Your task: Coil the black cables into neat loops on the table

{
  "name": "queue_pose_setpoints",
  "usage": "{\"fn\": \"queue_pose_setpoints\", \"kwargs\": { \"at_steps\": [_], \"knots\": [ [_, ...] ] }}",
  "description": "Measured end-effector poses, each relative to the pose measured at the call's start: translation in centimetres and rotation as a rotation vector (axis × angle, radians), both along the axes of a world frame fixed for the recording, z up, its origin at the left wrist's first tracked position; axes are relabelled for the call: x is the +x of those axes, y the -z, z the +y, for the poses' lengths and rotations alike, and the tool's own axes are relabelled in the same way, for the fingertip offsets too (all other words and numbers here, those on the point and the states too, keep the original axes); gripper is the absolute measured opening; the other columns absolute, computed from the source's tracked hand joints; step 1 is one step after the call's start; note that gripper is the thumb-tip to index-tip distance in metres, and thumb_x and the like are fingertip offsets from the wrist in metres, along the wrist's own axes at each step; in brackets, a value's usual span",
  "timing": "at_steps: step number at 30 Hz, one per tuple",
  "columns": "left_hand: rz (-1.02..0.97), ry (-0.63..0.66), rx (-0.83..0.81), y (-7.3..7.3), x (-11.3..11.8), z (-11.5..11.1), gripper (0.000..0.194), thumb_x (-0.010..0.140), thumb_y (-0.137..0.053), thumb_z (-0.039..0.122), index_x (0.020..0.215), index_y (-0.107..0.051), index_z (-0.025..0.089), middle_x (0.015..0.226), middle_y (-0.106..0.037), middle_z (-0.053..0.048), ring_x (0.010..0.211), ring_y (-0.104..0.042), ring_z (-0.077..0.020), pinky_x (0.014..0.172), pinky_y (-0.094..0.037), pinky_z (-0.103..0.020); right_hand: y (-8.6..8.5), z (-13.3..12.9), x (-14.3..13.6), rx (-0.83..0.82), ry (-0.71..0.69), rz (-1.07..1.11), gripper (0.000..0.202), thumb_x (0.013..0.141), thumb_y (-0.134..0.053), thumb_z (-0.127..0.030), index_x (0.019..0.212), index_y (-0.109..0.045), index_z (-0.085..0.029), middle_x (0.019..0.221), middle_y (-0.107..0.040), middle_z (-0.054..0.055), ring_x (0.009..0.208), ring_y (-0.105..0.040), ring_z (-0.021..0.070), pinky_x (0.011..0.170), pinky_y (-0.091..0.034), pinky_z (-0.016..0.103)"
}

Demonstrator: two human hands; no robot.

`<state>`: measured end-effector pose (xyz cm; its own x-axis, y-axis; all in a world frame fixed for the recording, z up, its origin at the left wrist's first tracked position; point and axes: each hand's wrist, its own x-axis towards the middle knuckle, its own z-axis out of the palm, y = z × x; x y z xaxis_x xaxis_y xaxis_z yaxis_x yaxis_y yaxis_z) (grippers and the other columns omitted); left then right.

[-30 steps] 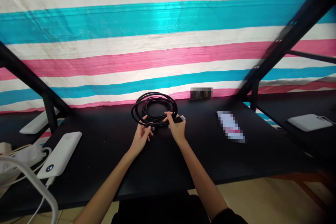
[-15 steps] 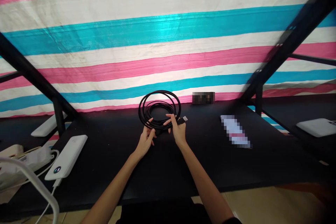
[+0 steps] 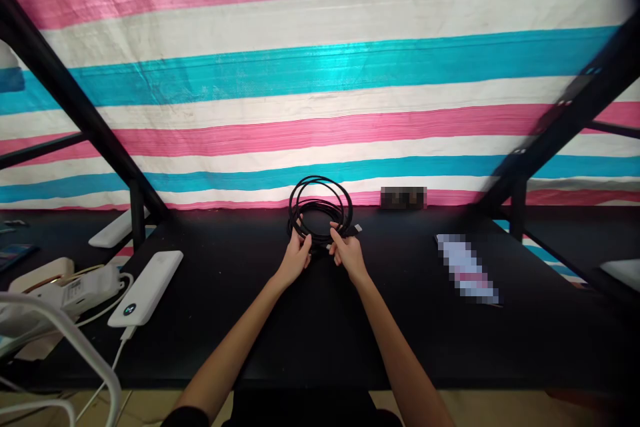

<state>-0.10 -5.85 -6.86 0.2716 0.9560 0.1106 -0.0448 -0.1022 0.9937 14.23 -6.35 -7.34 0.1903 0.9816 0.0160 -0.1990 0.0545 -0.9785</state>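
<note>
Between my two hands is a coiled black cable [image 3: 349, 197], its loops standing up from the dark tabletop. My left hand [image 3: 297, 252] closes on the near left part of the coil, thumb on top. On the near right part, my right hand [image 3: 347, 251] pinches the loops between thumb and fingers. A plug with a metal tip [image 3: 357, 229] sticks out to the right, just past my right hand. A small pale end shows between the hands, too small to name.
A white power bank [image 3: 150, 287] with a cable plugged in lies at the left, near a white power strip [image 3: 90, 290]. Blurred-out objects lie at the right and back right. Black frame bars [image 3: 85, 113] slant up on both sides before a striped sheet [image 3: 320, 100].
The camera view has shifted, so the table and things appear moved rightward. The upright loops look narrower, and my right fingers have closed in on the coil.
</note>
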Motion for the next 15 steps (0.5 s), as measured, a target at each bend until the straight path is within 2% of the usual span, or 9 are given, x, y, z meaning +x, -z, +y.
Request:
{"fn": "queue_pose_setpoints", "kwargs": {
  "at_steps": [2, 4, 7, 10, 15],
  "knots": [
    [0.027, -0.022, -0.02, 0.7, 0.0, 0.3, 0.068, 0.086, -0.045, 0.045, 0.141, -0.009, 0.03, 0.068, -0.046, 0.008, 0.03, -0.036, -0.0005, 0.027, -0.025, -0.013, 0.2, 0.2, 0.2, 0.005, 0.027, -0.003, 0.06, 0.071, -0.063, -0.048, 0.117, -0.049, -0.014, 0.04, -0.051, -0.009, 0.024, -0.034, 0.0051, 0.026, -0.028, 0.016],
    [0.05, -0.028, -0.072, 1.3, -0.1, 0.4, 0.067, 0.085, -0.046, 0.044, 0.14, -0.011, 0.028, 0.074, -0.049, 0.006, 0.03, -0.039, -0.0009, 0.026, -0.025, -0.013, 0.4, 0.4, 0.2, 0.003, 0.049, -0.008, 0.06, 0.067, -0.066, -0.048, 0.114, -0.048, -0.014, 0.044, -0.055, -0.008, 0.025, -0.035, 0.0052, 0.026, -0.029, 0.017],
    [0.064, -0.021, -0.122, 1.7, -0.4, 0.2, 0.063, 0.084, -0.049, 0.041, 0.139, -0.022, 0.025, 0.084, -0.054, 0.0, 0.033, -0.043, -0.0009, 0.027, -0.028, -0.013, 0.7, 0.5, 0.3, -0.003, 0.057, -0.019, 0.053, 0.064, -0.069, -0.047, 0.101, -0.05, -0.015, 0.053, -0.061, -0.004, 0.027, -0.037, 0.0046, 0.027, -0.031, 0.018],
    [0.063, -0.031, -0.14, 1.7, -0.7, -0.1, 0.059, 0.083, -0.05, 0.037, 0.138, -0.032, 0.023, 0.093, -0.056, -0.005, 0.038, -0.047, -0.0018, 0.029, -0.032, -0.015, 0.8, 0.3, 0.5, -0.005, 0.075, -0.029, 0.048, 0.065, -0.068, -0.046, 0.096, -0.051, -0.015, 0.055, -0.063, -0.003, 0.028, -0.036, 0.004, 0.029, -0.031, 0.018],
    [0.153, -0.169, -0.07, 2.4, -1.0, 0.2, 0.052, 0.078, -0.056, 0.035, 0.126, -0.047, 0.019, 0.1, -0.055, -0.006, 0.039, -0.045, -0.0008, 0.029, -0.032, -0.016, 0.9, 0.2, 1.2, -0.014, 0.194, -0.047, 0.046, 0.065, -0.067, -0.041, 0.098, -0.057, -0.011, 0.052, -0.061, -0.003, 0.029, -0.035, 0.0031, 0.03, -0.028, 0.017]
  ]
}}
